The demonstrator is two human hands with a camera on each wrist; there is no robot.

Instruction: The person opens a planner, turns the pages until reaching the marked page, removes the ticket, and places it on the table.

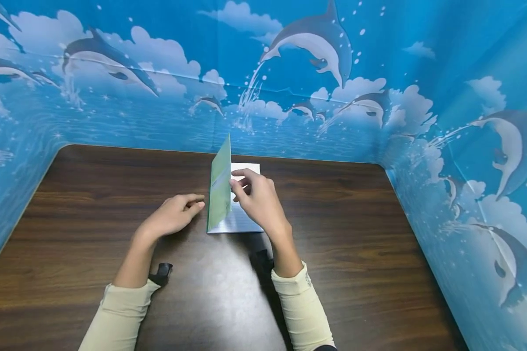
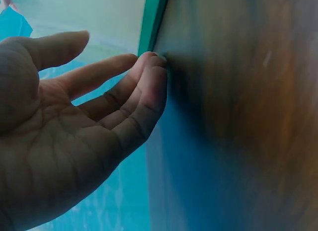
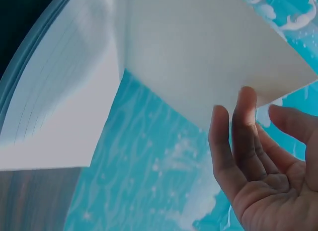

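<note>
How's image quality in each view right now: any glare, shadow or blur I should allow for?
Head: pale glare on the tabletop below the notebook, dark shadow beside the right forearm; left wrist: dim, left hand shaded, tabletop grain blurred; right wrist: lines on the lined page fade into its bright part, the picture's top left corner nearly black.

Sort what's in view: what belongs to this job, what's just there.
Belongs to the job:
- green-covered notebook, partly open
- right hand, at the notebook
- left hand, beside it

Just there:
- table
- dolphin-print sheet
</note>
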